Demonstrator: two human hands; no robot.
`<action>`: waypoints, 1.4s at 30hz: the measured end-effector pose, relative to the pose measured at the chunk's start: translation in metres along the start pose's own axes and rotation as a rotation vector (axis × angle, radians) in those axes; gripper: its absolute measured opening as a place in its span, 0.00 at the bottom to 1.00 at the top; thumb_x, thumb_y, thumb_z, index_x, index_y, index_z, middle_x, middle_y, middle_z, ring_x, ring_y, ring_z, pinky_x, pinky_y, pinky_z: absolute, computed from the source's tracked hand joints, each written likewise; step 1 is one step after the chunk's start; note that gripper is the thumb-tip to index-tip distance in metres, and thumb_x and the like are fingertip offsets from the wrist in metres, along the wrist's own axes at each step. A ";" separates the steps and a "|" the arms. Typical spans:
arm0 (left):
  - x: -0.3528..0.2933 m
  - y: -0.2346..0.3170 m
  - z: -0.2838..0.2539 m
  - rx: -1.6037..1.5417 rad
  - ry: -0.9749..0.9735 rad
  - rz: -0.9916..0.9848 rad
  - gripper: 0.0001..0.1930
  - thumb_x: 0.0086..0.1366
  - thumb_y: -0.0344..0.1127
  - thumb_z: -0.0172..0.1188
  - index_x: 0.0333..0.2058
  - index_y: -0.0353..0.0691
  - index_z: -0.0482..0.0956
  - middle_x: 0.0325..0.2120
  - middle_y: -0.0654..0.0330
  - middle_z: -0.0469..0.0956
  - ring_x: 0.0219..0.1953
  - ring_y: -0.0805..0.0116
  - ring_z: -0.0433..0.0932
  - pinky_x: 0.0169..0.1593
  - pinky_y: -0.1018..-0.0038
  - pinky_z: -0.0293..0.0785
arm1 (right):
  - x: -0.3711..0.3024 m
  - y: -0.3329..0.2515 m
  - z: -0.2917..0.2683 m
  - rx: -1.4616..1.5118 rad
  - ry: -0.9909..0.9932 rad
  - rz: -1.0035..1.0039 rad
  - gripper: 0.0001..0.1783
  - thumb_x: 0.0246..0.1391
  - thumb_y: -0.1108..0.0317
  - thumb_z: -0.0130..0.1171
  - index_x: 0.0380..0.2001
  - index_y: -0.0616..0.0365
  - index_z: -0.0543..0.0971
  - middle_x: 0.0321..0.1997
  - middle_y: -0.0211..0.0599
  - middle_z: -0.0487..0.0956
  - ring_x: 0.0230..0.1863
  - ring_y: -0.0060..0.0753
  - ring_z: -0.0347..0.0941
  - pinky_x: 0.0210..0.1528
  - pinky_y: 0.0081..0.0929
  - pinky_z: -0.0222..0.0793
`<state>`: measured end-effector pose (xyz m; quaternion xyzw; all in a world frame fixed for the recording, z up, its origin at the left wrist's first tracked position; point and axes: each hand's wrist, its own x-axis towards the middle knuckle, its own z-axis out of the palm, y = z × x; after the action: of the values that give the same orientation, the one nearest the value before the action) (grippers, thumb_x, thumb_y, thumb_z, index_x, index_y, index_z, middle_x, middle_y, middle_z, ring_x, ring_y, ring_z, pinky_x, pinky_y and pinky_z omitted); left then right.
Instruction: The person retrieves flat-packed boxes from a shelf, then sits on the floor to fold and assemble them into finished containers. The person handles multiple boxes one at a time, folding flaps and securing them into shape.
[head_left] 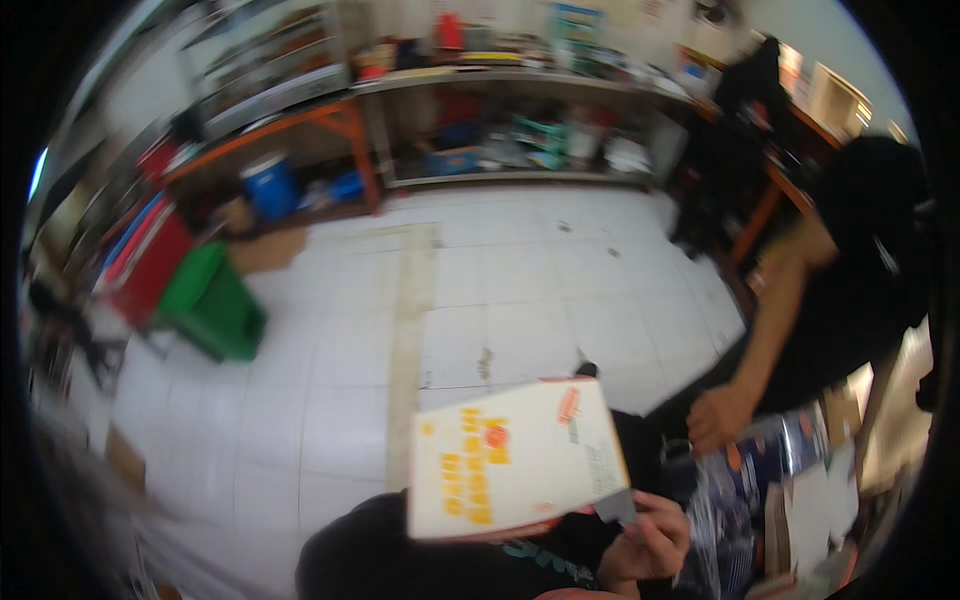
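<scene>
My right hand [648, 543] sits low in the picture, right of centre, and grips the lower right corner of a flat cream-coloured packet [515, 460] with orange print, held tilted over my dark clothing [380, 555]. A small grey piece [618, 505] shows at that corner between my fingers. My left hand is out of the picture. To the right, another person in a black top [860, 270] reaches an arm down; that person's hand [718, 418] rests on a shiny dark blue and silver packet [745, 485].
The view is blurred by motion. A white tiled floor [520, 290] spreads ahead. A green bin [212, 305] and a red container [150, 265] stand at left, with a blue drum [270, 185] behind. Orange-framed shelves [330, 115] and a loaded rack [520, 140] line the back.
</scene>
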<state>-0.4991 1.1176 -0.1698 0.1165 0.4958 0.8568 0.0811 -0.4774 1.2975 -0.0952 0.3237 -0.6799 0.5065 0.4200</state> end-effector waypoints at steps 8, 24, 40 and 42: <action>-0.013 -0.018 -0.030 0.095 0.065 0.121 0.41 0.52 0.58 0.59 0.58 0.38 0.62 0.53 0.50 0.67 0.53 0.52 0.68 0.55 0.57 0.65 | 0.011 -0.004 0.031 -0.148 -0.142 0.065 0.10 0.48 0.82 0.64 0.36 0.66 0.79 0.34 0.46 0.81 0.37 0.44 0.76 0.44 0.38 0.72; 0.009 0.004 0.026 0.595 -0.245 0.428 0.35 0.50 0.51 0.64 0.55 0.39 0.68 0.48 0.50 0.70 0.50 0.50 0.69 0.54 0.56 0.63 | 0.000 0.028 0.020 -0.197 -0.077 -0.010 0.15 0.56 0.67 0.59 0.39 0.71 0.76 0.37 0.52 0.78 0.40 0.52 0.75 0.47 0.42 0.70; -0.048 -0.113 -0.046 0.881 -0.133 0.346 0.08 0.62 0.31 0.60 0.40 0.37 0.79 0.26 0.58 0.76 0.24 0.65 0.77 0.28 0.73 0.74 | -0.124 0.109 0.029 0.517 -0.568 1.158 0.24 0.55 0.79 0.55 0.56 0.66 0.67 0.50 0.47 0.73 0.49 0.37 0.72 0.49 0.33 0.69; -0.064 -0.128 -0.054 0.788 -0.014 0.222 0.09 0.64 0.33 0.59 0.40 0.36 0.79 0.25 0.58 0.77 0.23 0.68 0.77 0.28 0.74 0.75 | -0.148 0.123 0.029 0.498 -0.515 1.353 0.20 0.54 0.78 0.59 0.51 0.65 0.72 0.39 0.46 0.79 0.37 0.34 0.79 0.34 0.31 0.77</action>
<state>-0.4500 1.1198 -0.3141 0.1973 0.7700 0.6038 -0.0591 -0.5265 1.3059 -0.2835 0.0295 -0.6722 0.7002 -0.2387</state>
